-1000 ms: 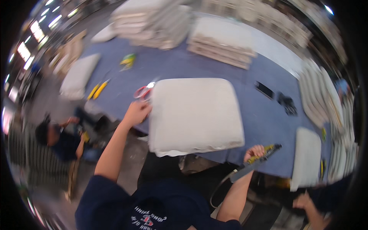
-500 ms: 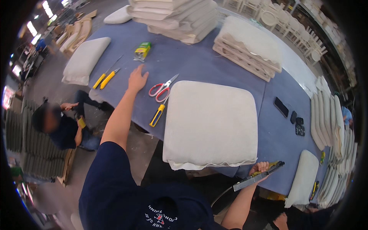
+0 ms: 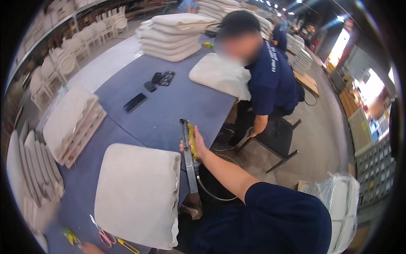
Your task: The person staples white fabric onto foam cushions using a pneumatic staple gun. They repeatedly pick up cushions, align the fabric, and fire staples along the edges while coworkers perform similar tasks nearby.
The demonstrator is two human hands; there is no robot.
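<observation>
My right hand (image 3: 199,143) grips a yellow and grey air staple gun (image 3: 190,167), with a hose trailing from its lower end. It is held near the table edge, right of a pale fabric-covered seat cushion (image 3: 137,194). Only part of my left hand (image 3: 91,249) shows at the bottom left, right beside a small green and yellow box (image 3: 69,236). Its fingers are mostly cut off by the picture's edge, so its grip is hidden. Between that hand and the cushion lie red-handled scissors (image 3: 105,238) and a yellow-handled screwdriver (image 3: 128,246).
A phone (image 3: 135,103) and small black items (image 3: 157,79) lie on the blue table (image 3: 177,99). Stacked cushions (image 3: 171,40) stand at the back, others (image 3: 72,122) at left. A co-worker (image 3: 270,80) bends over a black chair (image 3: 275,142) at right; another cushion (image 3: 220,76) lies nearby.
The view has swung to the right, bringing the co-worker and chair into sight. My left hand has come close to the small box. My right hand still holds the staple gun.
</observation>
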